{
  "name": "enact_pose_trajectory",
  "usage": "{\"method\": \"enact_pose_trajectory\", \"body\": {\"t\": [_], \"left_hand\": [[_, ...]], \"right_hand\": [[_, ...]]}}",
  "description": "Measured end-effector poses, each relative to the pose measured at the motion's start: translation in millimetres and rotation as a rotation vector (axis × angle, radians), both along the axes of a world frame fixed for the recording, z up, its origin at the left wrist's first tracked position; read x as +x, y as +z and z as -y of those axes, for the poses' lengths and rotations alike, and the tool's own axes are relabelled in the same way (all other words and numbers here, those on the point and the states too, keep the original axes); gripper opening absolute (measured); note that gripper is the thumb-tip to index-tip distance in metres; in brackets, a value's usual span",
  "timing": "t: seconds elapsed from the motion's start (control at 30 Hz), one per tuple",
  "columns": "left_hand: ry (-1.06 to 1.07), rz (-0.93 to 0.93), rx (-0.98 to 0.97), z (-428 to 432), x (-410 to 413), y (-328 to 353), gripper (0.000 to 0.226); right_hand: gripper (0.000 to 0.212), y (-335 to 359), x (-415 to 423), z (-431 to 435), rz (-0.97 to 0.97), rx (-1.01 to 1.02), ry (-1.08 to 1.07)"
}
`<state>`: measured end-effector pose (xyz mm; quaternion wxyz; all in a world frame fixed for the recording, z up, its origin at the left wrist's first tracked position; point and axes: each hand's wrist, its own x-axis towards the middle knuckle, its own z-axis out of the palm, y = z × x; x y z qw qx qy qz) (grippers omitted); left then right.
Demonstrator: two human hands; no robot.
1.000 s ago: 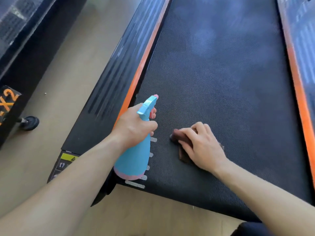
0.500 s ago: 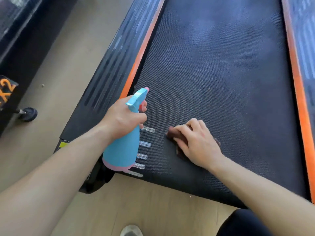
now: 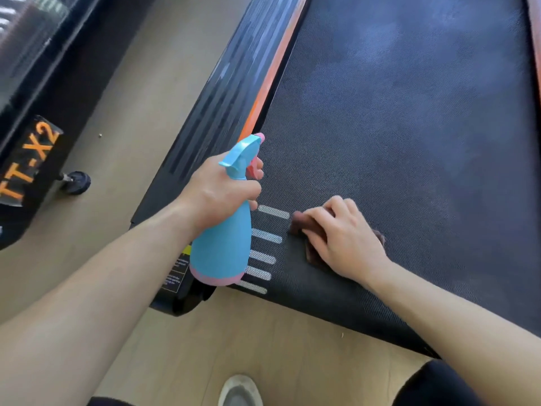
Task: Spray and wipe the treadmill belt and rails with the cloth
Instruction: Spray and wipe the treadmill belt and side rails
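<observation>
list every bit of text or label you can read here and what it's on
"TT-X2", orange letters on the black base of the neighbouring machine at the left edge; the start may be cut off.
Yellow and black sticker on the treadmill's rear corner, partly behind the spray bottle: small white print, too blurred to read.
White stripes on the belt: plain marks, no text.
Bottle: no label visible.

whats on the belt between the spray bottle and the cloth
In the head view, only white stripes printed on the belt lie between the bottle and the cloth; nothing loose sits there.
</observation>
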<state>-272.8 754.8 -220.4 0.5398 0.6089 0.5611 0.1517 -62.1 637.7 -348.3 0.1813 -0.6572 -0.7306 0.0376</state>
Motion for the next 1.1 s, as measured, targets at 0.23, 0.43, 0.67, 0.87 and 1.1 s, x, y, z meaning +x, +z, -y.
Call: {"method": "enact_pose_trajectory", "body": {"t": [0.23, 0.43, 0.67, 0.87, 1.1], "left_hand": [[-0.021, -0.017, 0.006, 4, 10, -1, 0.044], [-0.095, -0.030, -0.012, 14, 40, -8, 0.039], [-0.235, -0.001, 0.006, 35, 102, -8, 0.041], [-0.372, -0.002, -0.027, 56, 144, -14, 0.044], [-0.409, -0.021, -0.036, 65, 157, -15, 0.052]], "right_hand": [[0.035, -4, 12, -87, -0.043, -0.002, -0.401], [0.037, -2, 24, 34, -0.042, -0.029, -0.154], [0.037, -2, 157, 6, -0.067, -0.050, -0.707], [0.036, -1, 94, 89, -0.062, -0.010, -0.430], [0.036, 0, 161, 15, -0.113, -0.027, -0.762]]}}
